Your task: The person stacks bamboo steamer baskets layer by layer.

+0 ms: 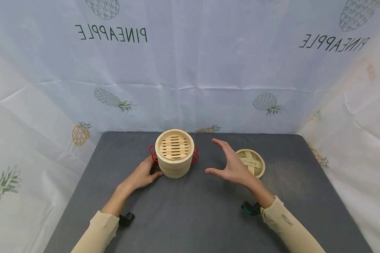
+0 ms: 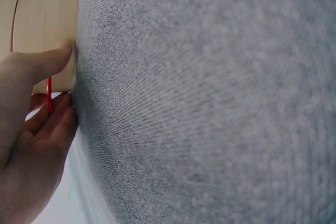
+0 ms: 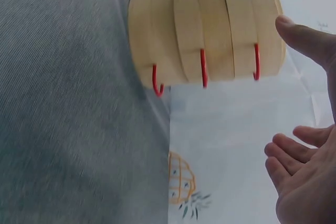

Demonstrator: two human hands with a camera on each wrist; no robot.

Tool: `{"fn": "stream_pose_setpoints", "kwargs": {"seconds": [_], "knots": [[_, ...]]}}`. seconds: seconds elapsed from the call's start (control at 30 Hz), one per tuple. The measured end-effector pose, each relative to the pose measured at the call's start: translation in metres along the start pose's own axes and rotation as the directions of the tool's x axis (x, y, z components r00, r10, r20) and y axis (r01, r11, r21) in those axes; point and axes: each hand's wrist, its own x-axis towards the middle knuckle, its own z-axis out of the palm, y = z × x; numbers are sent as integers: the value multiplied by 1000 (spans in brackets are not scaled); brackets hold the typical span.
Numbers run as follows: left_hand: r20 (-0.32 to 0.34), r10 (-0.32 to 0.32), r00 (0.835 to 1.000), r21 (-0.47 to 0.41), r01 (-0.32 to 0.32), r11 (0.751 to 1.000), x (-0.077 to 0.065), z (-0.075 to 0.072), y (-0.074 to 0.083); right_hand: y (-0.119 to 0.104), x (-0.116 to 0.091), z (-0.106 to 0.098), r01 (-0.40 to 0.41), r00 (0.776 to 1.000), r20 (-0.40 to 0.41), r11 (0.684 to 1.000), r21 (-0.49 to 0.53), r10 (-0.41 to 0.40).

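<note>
A stack of round bamboo steamer baskets (image 1: 175,168) stands toward the back of the dark table, with red loop handles (image 3: 203,67) on its sides. The top basket's slatted base (image 1: 175,147) shows from above. My left hand (image 1: 144,173) holds the lowest basket at its left side. In the left wrist view, the thumb (image 2: 55,61) lies on the basket wall, with the other fingers past a red handle. My right hand (image 1: 231,165) is in the air right of the stack, apart from it, thumb and fingers spread, holding nothing.
The woven bamboo steamer lid (image 1: 256,162) lies on the table right of the stack, partly behind my right hand and wrist. A pale curtain with pineapple prints (image 1: 190,63) hangs behind the table's back edge (image 1: 130,133). Dark wrist devices (image 1: 251,208) sit below both forearms.
</note>
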Motion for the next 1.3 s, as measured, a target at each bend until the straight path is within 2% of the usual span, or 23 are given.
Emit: {"fn": "stream_pose_setpoints", "kwargs": {"seconds": [0.1, 0.23, 0.4, 0.53, 0.63, 0.77, 0.9, 0.93, 1.0, 1.2, 1.3], "knots": [[-16, -4, 1000, -10, 4, 1000, -1, 0, -1, 5, -6, -6, -13, 1000, -8, 1000, -26, 13], [-32, 34, 999, -7, -34, 999, -1, -1, -1, 14, -12, -13, 13, 999, -39, 998, -64, -16], [-14, 12, 1000, 12, -11, 1000, 1, 3, -6, 33, -19, -22, 51, 995, -82, 996, -75, -58], [-20, 13, 1000, -8, -13, 1000, 1, -5, 8, 53, -26, -27, 44, 993, -110, 995, -91, -54], [3, -35, 999, -13, 35, 999, 1, -16, 30, 69, -32, -31, 35, 988, -143, 993, -115, -51], [32, -85, 996, 4, 85, 996, 1, -19, 35, 89, -40, -37, -7, 982, -188, 990, -143, -21], [-6, -26, 1000, -26, 26, 999, 0, -15, 27, 103, -46, -42, -38, 977, -214, 988, -148, 6], [-11, -18, 1000, -33, 18, 999, 1, -17, 32, 106, -48, -43, -41, 975, -221, 988, -151, 7], [-24, 4, 1000, -40, -5, 999, 1, -13, 23, 111, -50, -46, -47, 973, -232, 987, -153, 10], [-39, 31, 999, -20, -32, 999, 2, -4, 7, 127, -56, -53, -104, 959, -278, 980, -173, 52], [-38, 16, 999, -41, -18, 999, 2, -7, 12, 132, -58, -56, -133, 958, -274, 980, -149, 89]]}}
